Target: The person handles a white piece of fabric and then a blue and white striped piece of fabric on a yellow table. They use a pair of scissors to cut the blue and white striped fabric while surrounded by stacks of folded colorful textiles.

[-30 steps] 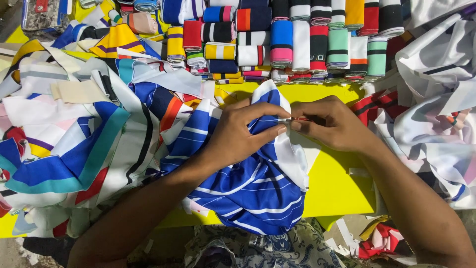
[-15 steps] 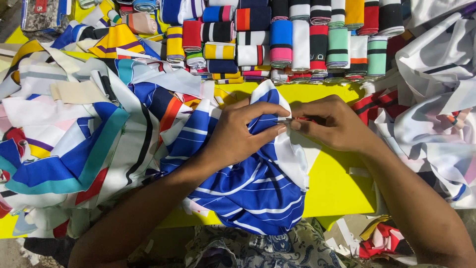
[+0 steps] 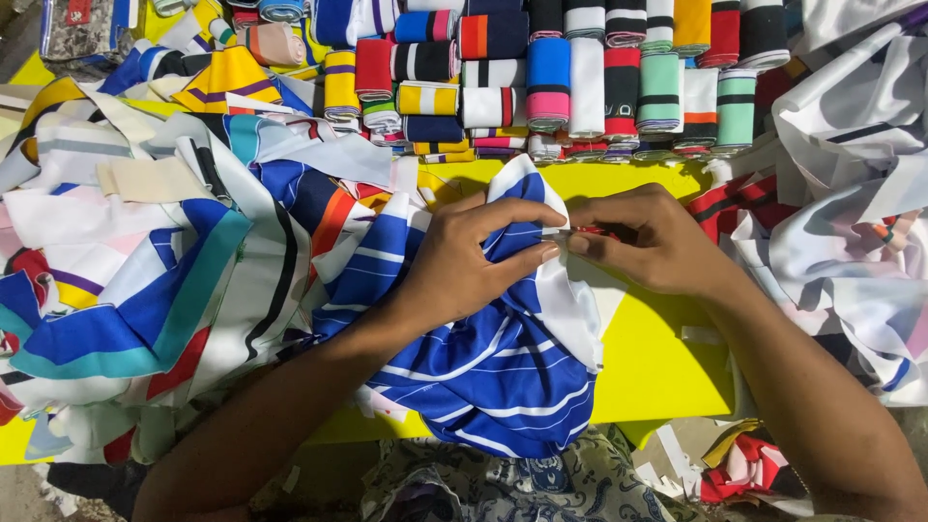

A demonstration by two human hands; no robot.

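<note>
Over yellow table (image 3: 657, 358), blue white-striped cloth (image 3: 493, 377) pinned under left hand (image 3: 464, 266), its white edge pinched shut against right hand (image 3: 657, 242) fingertips at mid-seam; likely trimming or picking step, calling for steady tension.

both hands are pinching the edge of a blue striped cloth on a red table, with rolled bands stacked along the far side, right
Not quite: the table is yellow, not red, as the head view shows. The rest holds: the left hand and right hand pinch the edge of the blue striped cloth, and rolled bands are stacked along the far side.
</note>
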